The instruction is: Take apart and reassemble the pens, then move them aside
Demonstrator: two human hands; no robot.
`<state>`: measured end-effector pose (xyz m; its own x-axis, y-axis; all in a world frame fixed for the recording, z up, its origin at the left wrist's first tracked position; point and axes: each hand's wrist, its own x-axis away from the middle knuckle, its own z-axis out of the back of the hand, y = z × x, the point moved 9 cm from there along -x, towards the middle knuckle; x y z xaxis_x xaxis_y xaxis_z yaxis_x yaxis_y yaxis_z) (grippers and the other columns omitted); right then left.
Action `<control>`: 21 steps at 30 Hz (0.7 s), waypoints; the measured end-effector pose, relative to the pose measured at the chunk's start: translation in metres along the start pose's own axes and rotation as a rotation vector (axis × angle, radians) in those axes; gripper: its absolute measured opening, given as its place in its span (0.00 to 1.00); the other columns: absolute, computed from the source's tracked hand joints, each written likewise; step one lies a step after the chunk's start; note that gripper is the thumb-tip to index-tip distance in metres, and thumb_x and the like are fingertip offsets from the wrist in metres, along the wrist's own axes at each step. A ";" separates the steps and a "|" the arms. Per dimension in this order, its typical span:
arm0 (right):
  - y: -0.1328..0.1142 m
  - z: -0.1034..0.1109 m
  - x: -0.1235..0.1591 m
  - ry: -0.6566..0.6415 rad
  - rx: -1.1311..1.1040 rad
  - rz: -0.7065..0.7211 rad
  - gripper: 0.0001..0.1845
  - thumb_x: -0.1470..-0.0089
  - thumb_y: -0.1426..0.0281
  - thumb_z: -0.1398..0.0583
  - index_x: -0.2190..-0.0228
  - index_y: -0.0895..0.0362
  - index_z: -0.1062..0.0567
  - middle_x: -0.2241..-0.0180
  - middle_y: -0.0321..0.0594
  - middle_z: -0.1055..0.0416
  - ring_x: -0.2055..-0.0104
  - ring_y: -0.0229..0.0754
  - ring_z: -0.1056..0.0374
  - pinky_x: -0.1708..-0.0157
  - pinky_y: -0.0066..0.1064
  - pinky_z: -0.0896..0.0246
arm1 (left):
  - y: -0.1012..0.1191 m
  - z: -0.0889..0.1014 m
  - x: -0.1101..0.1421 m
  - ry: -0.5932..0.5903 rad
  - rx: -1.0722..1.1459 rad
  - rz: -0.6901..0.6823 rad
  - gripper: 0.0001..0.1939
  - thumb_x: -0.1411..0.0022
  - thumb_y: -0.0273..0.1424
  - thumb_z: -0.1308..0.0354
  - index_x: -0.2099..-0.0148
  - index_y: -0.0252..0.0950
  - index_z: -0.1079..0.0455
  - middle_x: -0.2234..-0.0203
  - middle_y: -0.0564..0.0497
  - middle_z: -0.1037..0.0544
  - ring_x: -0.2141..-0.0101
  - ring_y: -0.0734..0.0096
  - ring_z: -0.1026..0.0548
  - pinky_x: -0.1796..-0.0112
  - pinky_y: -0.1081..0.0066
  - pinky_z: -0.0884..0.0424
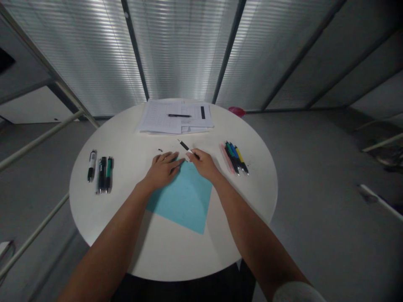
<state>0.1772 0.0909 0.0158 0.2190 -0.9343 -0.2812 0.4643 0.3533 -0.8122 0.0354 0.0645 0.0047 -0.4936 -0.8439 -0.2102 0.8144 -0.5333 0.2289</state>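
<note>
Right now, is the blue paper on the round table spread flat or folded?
Spread flat: the blue paper sheet lies open on the round white table, with the left hand and right hand at its upper edges.

Matt blue paper (185,201), smooth white tabletop (151,251), glossy plastic pens (234,157)

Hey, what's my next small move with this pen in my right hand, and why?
I'd probably turn the black-and-white pen in your right hand so its dark end points toward the blue sheet of paper. That end now points away from the sheet, and your left hand already lies along the sheet's upper edge, where it seems to steady it.
</note>
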 end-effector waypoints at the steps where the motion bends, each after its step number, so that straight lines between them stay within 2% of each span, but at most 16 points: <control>1: 0.001 -0.001 0.000 -0.004 0.015 0.000 0.18 0.39 0.57 0.48 0.71 0.56 0.29 0.76 0.32 0.35 0.72 0.36 0.39 0.70 0.27 0.48 | 0.001 -0.001 0.000 -0.012 -0.003 -0.007 0.23 0.32 0.40 0.56 0.37 0.51 0.37 0.37 0.50 0.37 0.39 0.50 0.40 0.44 0.47 0.46; 5: 0.002 -0.001 -0.002 0.021 0.103 0.042 0.17 0.39 0.58 0.47 0.70 0.56 0.27 0.72 0.36 0.32 0.67 0.38 0.36 0.65 0.29 0.44 | 0.002 0.001 0.000 -0.016 0.008 -0.002 0.23 0.32 0.40 0.56 0.38 0.49 0.36 0.38 0.50 0.36 0.39 0.51 0.40 0.44 0.48 0.46; 8: -0.002 -0.001 -0.003 0.046 0.144 0.099 0.16 0.39 0.59 0.46 0.66 0.56 0.25 0.63 0.41 0.29 0.59 0.40 0.33 0.57 0.31 0.42 | 0.004 0.002 0.000 -0.011 0.010 -0.004 0.23 0.32 0.39 0.56 0.38 0.49 0.36 0.38 0.50 0.36 0.39 0.52 0.40 0.44 0.48 0.46; 12: -0.010 -0.014 0.000 -0.082 0.223 0.183 0.15 0.38 0.60 0.46 0.62 0.55 0.23 0.58 0.42 0.25 0.54 0.42 0.33 0.50 0.35 0.46 | 0.005 0.000 -0.001 -0.018 0.004 -0.010 0.22 0.33 0.38 0.56 0.39 0.48 0.34 0.41 0.49 0.31 0.39 0.51 0.39 0.44 0.46 0.47; 14: -0.011 -0.018 0.001 -0.126 0.243 0.197 0.15 0.37 0.61 0.46 0.61 0.55 0.23 0.58 0.41 0.24 0.55 0.42 0.32 0.50 0.36 0.47 | 0.005 0.000 -0.001 -0.011 0.010 -0.010 0.22 0.33 0.37 0.55 0.40 0.48 0.33 0.43 0.49 0.29 0.40 0.50 0.39 0.44 0.46 0.47; 21: -0.008 -0.021 0.001 -0.131 0.252 0.219 0.09 0.41 0.69 0.42 0.61 0.54 0.23 0.59 0.41 0.23 0.56 0.43 0.33 0.52 0.38 0.46 | 0.003 0.000 -0.002 -0.011 0.074 0.007 0.20 0.34 0.36 0.53 0.43 0.50 0.30 0.42 0.51 0.30 0.39 0.51 0.40 0.43 0.46 0.49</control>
<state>0.1559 0.0864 0.0111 0.4372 -0.8271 -0.3533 0.5880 0.5601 -0.5835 0.0387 0.0641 0.0059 -0.4919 -0.8479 -0.1977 0.7931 -0.5301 0.3000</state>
